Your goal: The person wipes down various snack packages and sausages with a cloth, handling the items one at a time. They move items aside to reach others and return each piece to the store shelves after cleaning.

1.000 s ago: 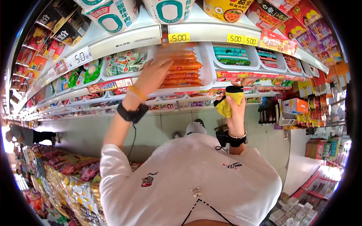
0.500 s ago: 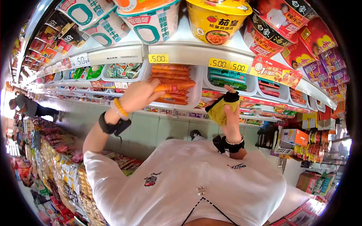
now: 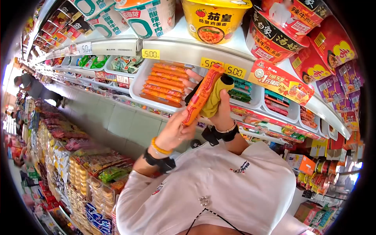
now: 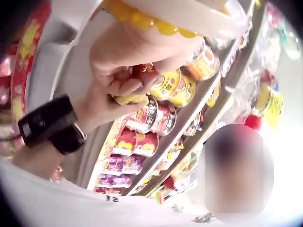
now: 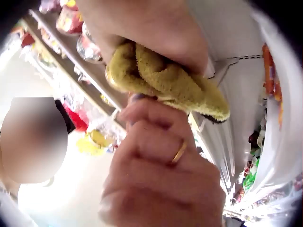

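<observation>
In the head view my left hand [image 3: 176,129] grips the lower end of a long sausage [image 3: 204,92] in an orange wrapper, which slants up to the right. My right hand [image 3: 224,113] holds a bunched yellow-green cloth [image 3: 214,101] with black parts, right behind the sausage. Its thumb lies over the cloth, and some fingertips show past the sausage's left side. Both hands are in front of a white tray [image 3: 135,87] of orange-wrapped sausages [image 3: 164,83]. The right wrist view shows the fuzzy cloth [image 5: 175,85] close above the ringed left hand [image 5: 156,156].
Instant noodle tubs [image 3: 213,21] stand on the shelf above, behind yellow price tags [image 3: 151,54]. More trays of green and red packs [image 3: 278,103] line the shelf to the right. Bagged snacks [image 3: 84,168] are stacked behind at left. Another person [image 3: 39,88] stands farther down the aisle.
My left hand has lifted a sausage out of the tray and brought it right and toward me, up against the cloth. The right hand has moved left to meet it.
</observation>
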`<state>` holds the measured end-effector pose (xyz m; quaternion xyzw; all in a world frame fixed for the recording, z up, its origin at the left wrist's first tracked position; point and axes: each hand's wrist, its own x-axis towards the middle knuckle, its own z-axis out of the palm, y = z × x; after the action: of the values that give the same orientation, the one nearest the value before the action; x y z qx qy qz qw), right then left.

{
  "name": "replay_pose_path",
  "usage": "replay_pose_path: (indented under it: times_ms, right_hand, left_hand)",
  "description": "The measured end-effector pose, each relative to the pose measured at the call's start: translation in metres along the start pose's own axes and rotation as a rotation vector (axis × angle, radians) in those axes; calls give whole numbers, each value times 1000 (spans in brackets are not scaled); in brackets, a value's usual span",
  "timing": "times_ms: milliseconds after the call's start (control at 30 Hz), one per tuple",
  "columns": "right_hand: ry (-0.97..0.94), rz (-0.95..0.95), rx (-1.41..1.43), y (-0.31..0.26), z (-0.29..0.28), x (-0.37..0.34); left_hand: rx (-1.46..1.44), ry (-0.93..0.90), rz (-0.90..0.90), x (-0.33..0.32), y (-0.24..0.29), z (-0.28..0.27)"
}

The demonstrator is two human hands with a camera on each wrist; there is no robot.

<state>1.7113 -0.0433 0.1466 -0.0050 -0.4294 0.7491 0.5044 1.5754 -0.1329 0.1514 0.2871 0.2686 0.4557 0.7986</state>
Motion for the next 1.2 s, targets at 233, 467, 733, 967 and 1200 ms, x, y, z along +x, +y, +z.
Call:
replay_pose_path:
  times_ms: [233,467,733,967,1200]
  right_hand:
    - [15,142,-101,31,10,-20]
    - [279,153,-21,36,26,-31]
    - [601,-24,139,32,7,-33]
    - [746,-255,-37,-6,-39,-33]
    - [727,-413,-79,-29,-52,-55]
  left_hand:
    - [-177,84,25,-18,-11,-8]
    - [914,430,277,-33,-22,-15]
    - [1397,435,309,-43,-18,-11]
    - [1641,419,451,-49,5,-37]
    - [1802,380,323,22,133,-93]
